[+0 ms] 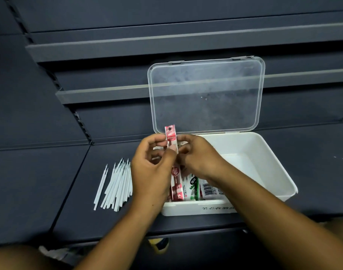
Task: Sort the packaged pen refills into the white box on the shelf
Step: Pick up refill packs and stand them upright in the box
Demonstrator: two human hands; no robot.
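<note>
The dark grey metal shelf carried all the items, with further empty-looking tiers rising behind it.

The white rectangular plastic box sat on this shelf, its clear hinged lid standing open against the tiers. This appeared to be so that packets could be dropped in without obstruction.

The left hand and right hand met above the box's near-left end. The fingers of both were curled and pinching a single item between them, judged to be for checking or orienting it before placing.

A loose heap of bare white pen refills lay on the shelf just left of the box and outside it.

Several printed refill packets, red, green and barcoded, lay flat in the box's near-left end. The rest of the box floor showed bare white.

The red-and-white packaged refill was held upright over the box, not yet released.

Limitations:
- The hands hid the packet's middle, so it could not be told whether the red packet below them was the same item.
- The print on the box front could not be read.
- A yellow-and-black object under the shelf edge was unidentifiable.
</note>
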